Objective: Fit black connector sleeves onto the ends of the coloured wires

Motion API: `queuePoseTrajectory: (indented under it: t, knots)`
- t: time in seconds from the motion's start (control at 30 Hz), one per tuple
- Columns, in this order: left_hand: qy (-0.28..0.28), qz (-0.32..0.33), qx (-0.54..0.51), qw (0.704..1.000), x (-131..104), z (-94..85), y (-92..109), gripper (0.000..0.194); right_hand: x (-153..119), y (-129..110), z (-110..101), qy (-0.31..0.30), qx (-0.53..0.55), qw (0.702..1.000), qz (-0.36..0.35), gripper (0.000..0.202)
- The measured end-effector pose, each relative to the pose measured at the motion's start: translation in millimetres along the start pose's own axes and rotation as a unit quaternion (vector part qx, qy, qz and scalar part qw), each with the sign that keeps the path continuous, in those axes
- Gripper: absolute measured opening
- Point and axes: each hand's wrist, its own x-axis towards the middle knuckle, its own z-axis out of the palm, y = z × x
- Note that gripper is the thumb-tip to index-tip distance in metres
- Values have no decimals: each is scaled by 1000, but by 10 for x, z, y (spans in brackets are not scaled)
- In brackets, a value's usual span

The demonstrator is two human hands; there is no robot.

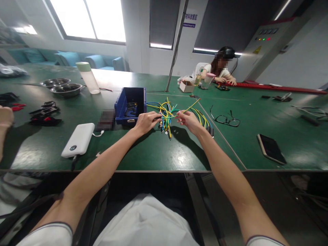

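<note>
My left hand (146, 123) is closed in a pinch at the left side of a loose bundle of wires (167, 118). A small dark piece shows at its fingertips, by the end of a green wire. Across the bundle, my right hand (189, 120) has its thumb and fingers pressed together on a thin yellow-green wire, whose free end rises to the upper right. The bundle mixes yellow, green and blue wires, some with metal ring terminals. To the right of my right hand lie several wires with black sleeved ends (210, 131).
A blue bin (130, 119) holding small black parts stands left of the bundle. Nearer me lie a white power bank (79, 140) and its cable. Eyeglasses (227, 120) and a phone (271, 149) are on the right. A bottle (88, 78) stands behind; a co-worker (222, 68) sits across.
</note>
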Motion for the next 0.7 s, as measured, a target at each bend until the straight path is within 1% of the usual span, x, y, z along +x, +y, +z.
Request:
queuePoseTrajectory:
  t: [0.2, 0.4, 0.7]
  knots:
    - [-5, -25, -22, 999, 16, -15, 24, 33, 16, 22, -10, 16, -6, 1000, -3, 26]
    - [26, -39, -28, 998, 27, -44, 63, 28, 39, 15, -60, 33, 1, 999, -8, 26]
    - [14, -39, -21, 999, 24, -53, 85, 24, 29, 2, -53, 42, 2, 999, -3, 25]
